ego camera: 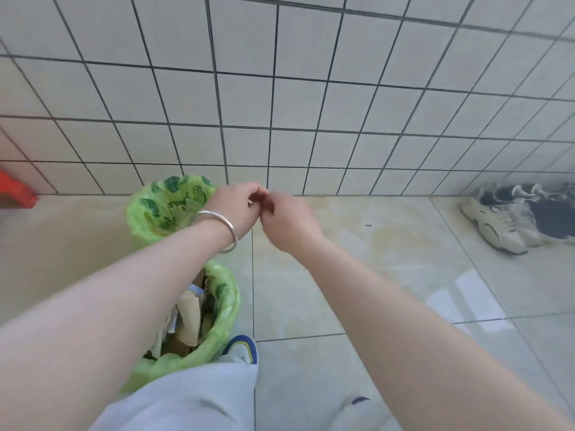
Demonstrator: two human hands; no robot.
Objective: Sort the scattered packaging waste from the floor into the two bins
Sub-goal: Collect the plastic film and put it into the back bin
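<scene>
Two bins lined with green printed bags stand by the tiled wall. The far bin (pixel 149 213) is partly covered by my left wrist. The near bin (pixel 225 309) holds brown cardboard and paper scraps (pixel 189 315). My left hand (pixel 236 209), with a silver bangle on its wrist, and my right hand (pixel 289 222) meet just right of the far bin, above the floor. Both have curled fingers whose tips touch each other. No item shows between them.
A pair of worn sneakers (pixel 513 219) lies by the wall at the right. A red object (pixel 15 194) sits at the left edge. A tiny dark speck (pixel 368 225) marks the beige floor tiles. My shoe (pixel 242 346) stands beside the near bin.
</scene>
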